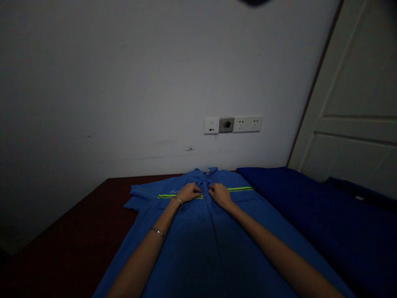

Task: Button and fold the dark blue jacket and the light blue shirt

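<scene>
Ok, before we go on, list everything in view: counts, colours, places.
Shirt: one, blue, spread on the table
Chest stripes: two stretches, yellow-green, across the shirt
Table: one, dark red, under the shirt
Cloth: at least one, deep blue, right of shirt
Wall: one, greyish, behind
Wall plates: a row, white, one grey, mid-wall
Panelled door: one, pale, far right
Dark shape: one, black, top edge, unidentifiable
Bracelets: two, silvery, left arm
Left grip: one, bare, at shirt front
Right grip: one, bare, opposite it

Blue lime-striped shirt [192, 236], flat, front up
</scene>
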{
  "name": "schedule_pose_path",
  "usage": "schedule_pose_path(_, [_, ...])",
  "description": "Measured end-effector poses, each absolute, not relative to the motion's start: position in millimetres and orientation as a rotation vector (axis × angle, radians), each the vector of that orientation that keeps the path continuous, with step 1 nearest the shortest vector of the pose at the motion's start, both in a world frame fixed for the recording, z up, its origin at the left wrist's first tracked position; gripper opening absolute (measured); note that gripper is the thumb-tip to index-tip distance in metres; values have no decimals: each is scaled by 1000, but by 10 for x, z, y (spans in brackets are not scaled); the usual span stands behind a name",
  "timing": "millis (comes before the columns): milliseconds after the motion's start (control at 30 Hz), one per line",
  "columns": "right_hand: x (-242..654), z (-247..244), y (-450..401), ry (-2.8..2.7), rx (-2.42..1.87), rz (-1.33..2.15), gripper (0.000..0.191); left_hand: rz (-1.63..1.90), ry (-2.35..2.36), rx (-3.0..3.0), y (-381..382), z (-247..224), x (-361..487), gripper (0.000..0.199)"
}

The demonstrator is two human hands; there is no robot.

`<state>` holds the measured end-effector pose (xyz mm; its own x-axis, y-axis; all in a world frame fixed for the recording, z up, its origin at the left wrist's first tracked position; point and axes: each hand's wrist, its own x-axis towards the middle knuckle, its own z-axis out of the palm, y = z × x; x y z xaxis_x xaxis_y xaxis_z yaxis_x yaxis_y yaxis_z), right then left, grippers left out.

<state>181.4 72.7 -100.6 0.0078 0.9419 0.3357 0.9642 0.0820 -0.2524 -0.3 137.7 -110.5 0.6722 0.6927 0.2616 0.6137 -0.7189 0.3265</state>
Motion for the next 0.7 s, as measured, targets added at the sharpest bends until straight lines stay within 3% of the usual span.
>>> schedule_pose_path(167, [1869,-1023,779,-1849,-1785,24,31,421,1063,2761,1292,-1009,16,22])
schedule_pose_path(700, [2210,-1053,876,-1045,-1360,965,30,417,1102,2911,1089,-892,132,14])
